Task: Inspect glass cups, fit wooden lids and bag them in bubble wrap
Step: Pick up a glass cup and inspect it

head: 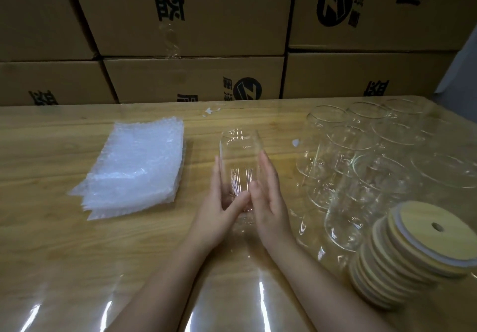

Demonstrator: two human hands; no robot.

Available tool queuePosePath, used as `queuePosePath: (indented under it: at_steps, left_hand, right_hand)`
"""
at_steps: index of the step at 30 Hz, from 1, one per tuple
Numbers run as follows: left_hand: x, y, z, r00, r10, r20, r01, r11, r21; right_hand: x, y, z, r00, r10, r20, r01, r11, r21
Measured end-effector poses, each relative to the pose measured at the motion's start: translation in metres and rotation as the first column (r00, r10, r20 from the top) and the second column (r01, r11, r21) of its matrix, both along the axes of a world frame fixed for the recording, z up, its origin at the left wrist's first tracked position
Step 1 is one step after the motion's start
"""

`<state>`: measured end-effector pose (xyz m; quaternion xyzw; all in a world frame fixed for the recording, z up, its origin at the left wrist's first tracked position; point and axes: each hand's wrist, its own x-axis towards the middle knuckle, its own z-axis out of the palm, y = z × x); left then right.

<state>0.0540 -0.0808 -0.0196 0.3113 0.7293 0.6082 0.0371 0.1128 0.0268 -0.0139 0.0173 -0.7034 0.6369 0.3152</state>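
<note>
Head cam: looked like the inspect step to me. The cup (238, 161) was sandwiched between the left hand (219, 210) and right hand (268, 202), fingers straight and flat along its sides, not wrapped round it. It was tilted away over the table (77, 254), between the bags (134, 169) and the other cups (361, 164). No lid that I could see. Next, I'd guess, one hand had to take the cup alone so the other could reach the lids (413, 249) at near right.
</note>
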Motion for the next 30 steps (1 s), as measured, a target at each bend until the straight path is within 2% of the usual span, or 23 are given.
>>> queuePosePath:
  at_steps: [3, 6, 9, 14, 18, 21, 22, 26, 28, 30]
  left_hand:
    - [0.005, 0.0, 0.001, 0.998, 0.031, -0.054, -0.033, 0.999, -0.028]
    - [0.009, 0.003, -0.001, 0.996, 0.068, -0.053, -0.068, 0.998, 0.011]
    - [0.013, 0.008, 0.002, 0.974, 0.12, -0.193, -0.12, 0.993, 0.009]
    - [0.013, 0.009, 0.008, 0.858, 0.114, -0.5, -0.14, 0.99, -0.014]
    - [0.014, 0.01, 0.012, 0.79, 0.097, -0.605, -0.155, 0.987, -0.043]
    - [0.013, 0.012, 0.013, 0.668, 0.077, -0.74, -0.165, 0.985, -0.046]
    - [0.013, 0.013, 0.014, 0.664, 0.081, -0.744, -0.169, 0.985, -0.043]
    - [0.021, 0.018, 0.012, 0.832, 0.147, -0.535, -0.152, 0.988, 0.034]
    - [0.021, 0.02, 0.011, 0.924, 0.142, -0.354, -0.108, 0.988, 0.113]
    - [0.017, 0.019, 0.014, 0.984, 0.149, -0.096, -0.127, 0.97, 0.209]
  right_hand:
    - [0.0, 0.001, 0.001, 0.998, 0.058, 0.019, -0.057, 0.997, -0.047]
    - [0.0, 0.0, 0.002, 0.988, 0.117, 0.098, -0.105, 0.987, -0.12]
    - [-0.001, 0.002, 0.006, 0.98, 0.138, 0.141, -0.111, 0.977, -0.182]
    - [-0.004, 0.006, 0.004, 0.962, 0.213, 0.17, -0.17, 0.957, -0.234]
    - [-0.005, 0.006, 0.0, 0.967, 0.213, 0.14, -0.178, 0.957, -0.23]
    - [-0.004, 0.007, 0.0, 0.97, 0.198, 0.14, -0.169, 0.967, -0.193]
    - [-0.003, 0.007, 0.001, 0.972, 0.189, 0.138, -0.165, 0.972, -0.17]
    - [-0.001, 0.004, 0.002, 0.984, 0.152, 0.092, -0.136, 0.978, -0.161]
    - [0.0, 0.002, 0.003, 0.992, 0.101, 0.081, -0.091, 0.989, -0.114]
    - [0.001, 0.0, 0.004, 0.998, 0.023, 0.052, -0.024, 0.999, 0.028]
